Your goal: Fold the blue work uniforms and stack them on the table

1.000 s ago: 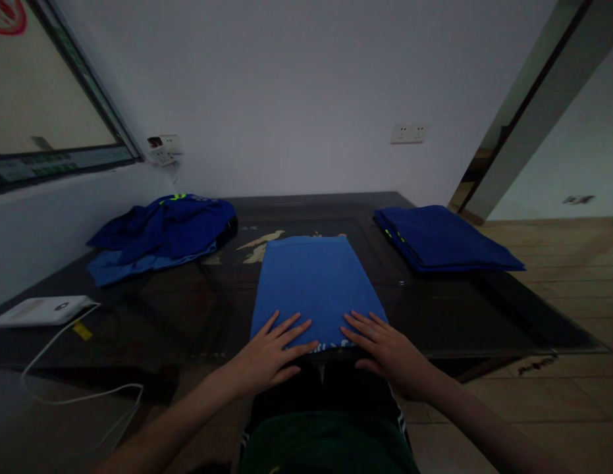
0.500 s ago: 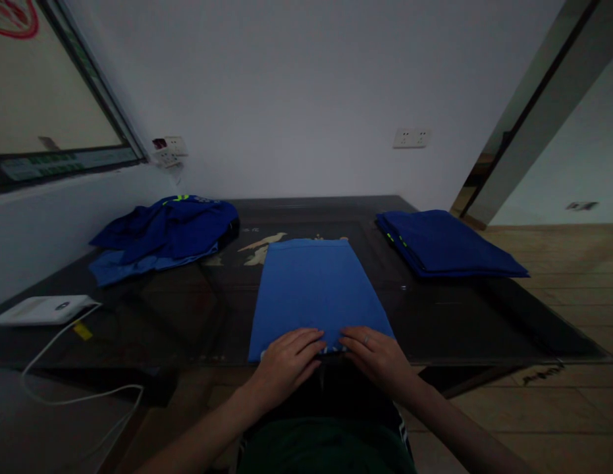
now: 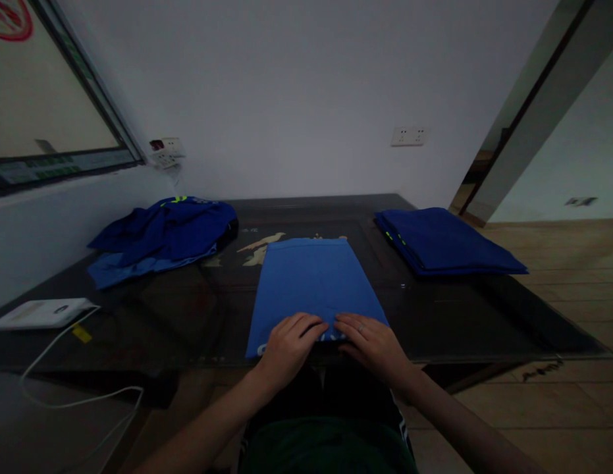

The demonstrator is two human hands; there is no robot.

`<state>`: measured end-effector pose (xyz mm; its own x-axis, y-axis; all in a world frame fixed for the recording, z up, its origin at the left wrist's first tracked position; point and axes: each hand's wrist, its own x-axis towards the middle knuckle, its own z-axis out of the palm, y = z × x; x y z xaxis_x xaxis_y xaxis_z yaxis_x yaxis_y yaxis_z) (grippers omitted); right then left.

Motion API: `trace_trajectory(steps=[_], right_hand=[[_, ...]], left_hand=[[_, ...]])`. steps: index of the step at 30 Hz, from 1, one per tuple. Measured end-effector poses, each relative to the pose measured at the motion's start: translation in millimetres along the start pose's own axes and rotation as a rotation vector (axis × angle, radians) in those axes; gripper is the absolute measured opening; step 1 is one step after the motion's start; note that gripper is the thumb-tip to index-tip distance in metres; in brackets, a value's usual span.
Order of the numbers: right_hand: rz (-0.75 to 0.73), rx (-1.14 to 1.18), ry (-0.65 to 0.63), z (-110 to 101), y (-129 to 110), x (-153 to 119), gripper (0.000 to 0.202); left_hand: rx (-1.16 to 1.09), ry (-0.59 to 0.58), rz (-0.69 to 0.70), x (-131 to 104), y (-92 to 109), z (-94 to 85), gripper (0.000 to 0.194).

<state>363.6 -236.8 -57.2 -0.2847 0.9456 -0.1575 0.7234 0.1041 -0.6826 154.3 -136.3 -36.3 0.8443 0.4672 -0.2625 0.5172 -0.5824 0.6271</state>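
In front of the person, on the near edge of the dark, glossy table (image 3: 434, 316), I see the light blue cloth (image 3: 313, 280), smooth, flat and four-sided, with white print at its near edge. The left hand (image 3: 290, 339) and the right hand (image 3: 371, 342) lie there with bent fingers; whether they pinch the fabric or only press it, I cannot tell. I count one soft, wrinkled heap (image 3: 180, 227) at the left, one neatly folded dark blue stack (image 3: 449, 243) at the right, and one white, flat device (image 3: 42, 315) with one thin cable (image 3: 27, 365).
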Motion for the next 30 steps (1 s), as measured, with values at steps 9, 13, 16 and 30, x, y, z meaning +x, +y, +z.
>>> trace_trajectory(steps=[9,13,16,30], right_hand=[[-0.046,0.04,0.036,-6,15,-20,0.041],[-0.009,0.039,-0.016,-16,13,-32,0.043],[0.006,0.074,-0.041,-20,13,-42,0.045],[0.319,0.001,-0.204,7,19,12,0.056]], left_hand=[[0.017,-0.163,0.029,-46,-36,-15.4,0.056],[-0.043,-0.254,-0.035,-68,-49,-29.5,0.055],[-0.111,-0.294,-0.057,-80,-51,-37.3,0.056],[-0.118,-0.338,-0.263,18,-16,-1.4,0.049]])
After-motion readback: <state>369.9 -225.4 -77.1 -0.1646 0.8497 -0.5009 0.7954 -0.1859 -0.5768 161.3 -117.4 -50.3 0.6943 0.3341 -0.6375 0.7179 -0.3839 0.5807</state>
